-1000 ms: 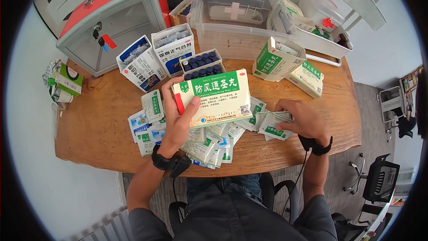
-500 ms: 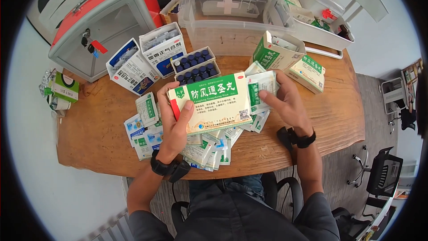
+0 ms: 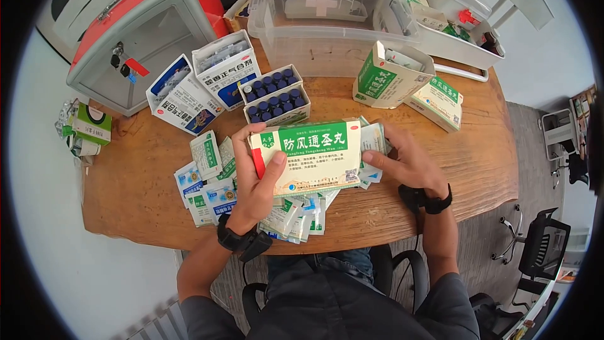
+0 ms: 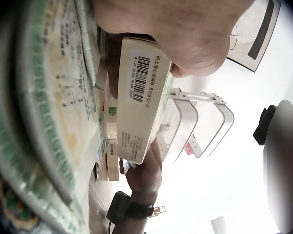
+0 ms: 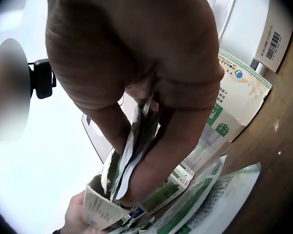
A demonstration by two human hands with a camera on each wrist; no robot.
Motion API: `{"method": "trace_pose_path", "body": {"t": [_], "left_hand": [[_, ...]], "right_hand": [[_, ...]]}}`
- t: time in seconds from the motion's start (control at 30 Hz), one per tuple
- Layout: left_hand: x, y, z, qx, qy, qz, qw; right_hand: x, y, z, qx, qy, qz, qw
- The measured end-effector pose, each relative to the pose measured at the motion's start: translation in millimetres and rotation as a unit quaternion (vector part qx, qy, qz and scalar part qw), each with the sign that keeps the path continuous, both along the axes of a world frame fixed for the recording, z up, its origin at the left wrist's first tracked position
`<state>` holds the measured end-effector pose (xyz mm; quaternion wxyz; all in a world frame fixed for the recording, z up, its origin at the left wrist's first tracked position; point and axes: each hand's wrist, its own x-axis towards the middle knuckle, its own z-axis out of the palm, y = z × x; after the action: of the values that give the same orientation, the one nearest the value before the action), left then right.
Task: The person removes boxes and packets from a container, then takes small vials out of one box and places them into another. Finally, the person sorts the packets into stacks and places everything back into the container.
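My left hand [image 3: 255, 176] grips a cream and green medicine box [image 3: 321, 162] by its left end, thumb across the front. In the left wrist view a barcode shows on the box's long side [image 4: 139, 97]. The right hand [image 3: 415, 160] pinches a few flat sachets [image 5: 132, 151] between thumb and fingers. They are at the box's right end, which gapes in the right wrist view, their tips inside the torn opening. Below the box, a pile of green and white sachets [image 3: 289, 219] lies on the wooden table [image 3: 453, 170], partly hidden by it.
Behind the hands stand a carton of blue-capped vials [image 3: 277, 104], two white cartons [image 3: 229, 72] and an open green carton [image 3: 390, 79]. Another cream box [image 3: 437, 104] lies beside that. Further back are a clear plastic bin [image 3: 333, 44] and a red-framed cabinet [image 3: 151, 44].
The right hand has picked up sachets from the table and brought them left to the end of the box. The left hand has kept its grip, the box shifting slightly.
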<state>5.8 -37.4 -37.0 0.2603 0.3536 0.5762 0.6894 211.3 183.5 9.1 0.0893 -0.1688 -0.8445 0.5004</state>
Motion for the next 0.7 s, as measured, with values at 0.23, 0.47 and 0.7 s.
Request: {"method": "trace_pose_path", "body": {"t": [0.23, 0.47, 0.7], "left_hand": [[0.9, 1.7, -3.2, -0.01, -0.011, -0.036, 0.999], [4.2, 2.6, -0.5, -0.013, -0.002, -0.037, 0.999], [1.7, 0.6, -5.6, -0.014, 0.01, -0.067, 0.998]], "right_hand": [[-2.8, -6.1, -9.8, -0.009, 0.05, 0.008, 0.999], [-9.0, -17.1, -29.4, -0.133, 0.093, -0.044, 0.986], [-0.6, -3.7, -23.7, 0.018, 0.073, 0.098, 0.992]]}}
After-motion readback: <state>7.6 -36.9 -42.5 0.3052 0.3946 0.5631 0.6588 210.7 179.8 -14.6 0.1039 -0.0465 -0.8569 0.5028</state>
